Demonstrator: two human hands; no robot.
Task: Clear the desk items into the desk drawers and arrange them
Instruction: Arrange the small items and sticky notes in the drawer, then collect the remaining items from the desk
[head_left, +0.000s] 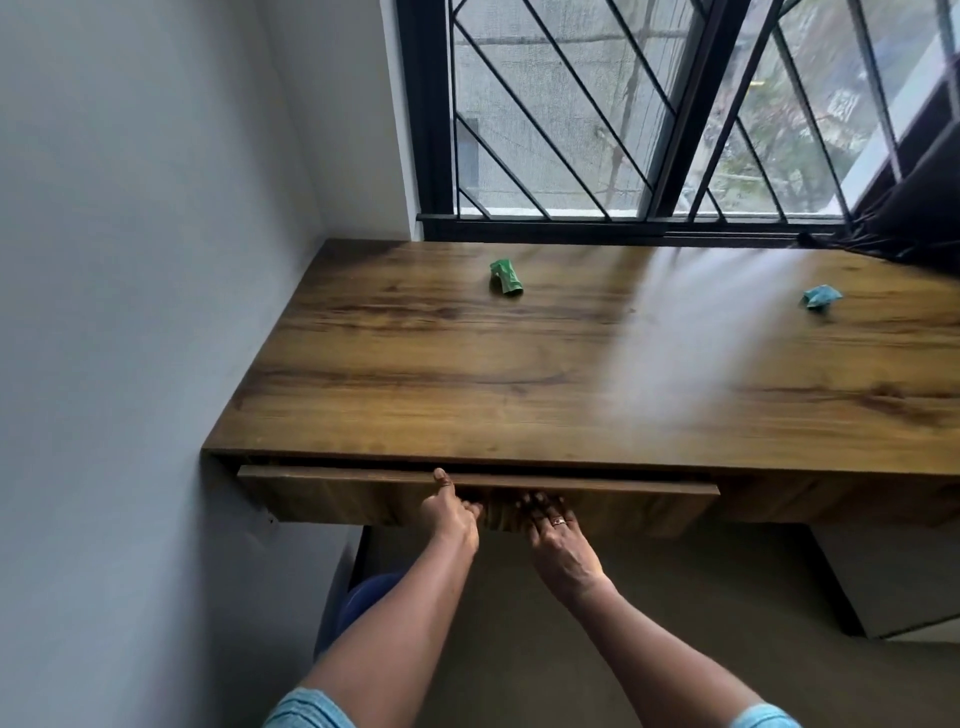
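Gripping drawer (623, 506) front, thumb over top edge: left hand (453, 514) | right hand (556, 543): fingers seemingly flat on front, blurred | green crumple (505, 279), blue crumple (821, 300) well apart on desk (441, 374)

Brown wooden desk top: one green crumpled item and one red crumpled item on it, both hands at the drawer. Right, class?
No: the head view shows a blue crumpled item, not red. The green crumpled item, and the left hand and right hand at the wooden drawer, stand.

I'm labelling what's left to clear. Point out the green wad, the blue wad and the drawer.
green wad (505, 279), head view, its middle
blue wad (820, 300), head view, its middle
drawer (332, 499), head view, bare front panel
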